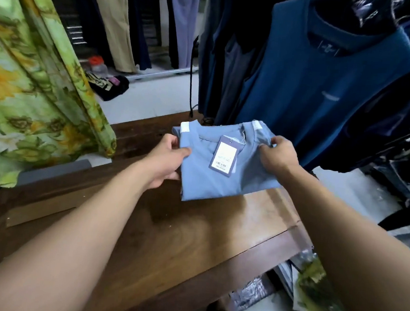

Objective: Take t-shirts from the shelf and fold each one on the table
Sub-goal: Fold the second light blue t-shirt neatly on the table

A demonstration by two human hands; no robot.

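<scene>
Holding a folded light-blue t-shirt (225, 166) above the wooden table (168, 238), left hand (167, 159) and right hand (276, 156) pinch its side edges; soft, light, floppy, best gripped at edges.

- The print on the hang tag (224, 158) of the folded light-blue t-shirt (224, 179) is too small to be read.
- The fingers of the left hand (166, 161) are hidden under the t-shirt's left edge; only the thumb is seen on top.
- The collar label of the hanging teal shirt (322, 91) is blurred, and its hanger is cut off by the top edge.
- The floral curtain (32, 87) is cut off at the left and top.
- The table's (168, 238) near end is cut off by the bottom edge.
</scene>
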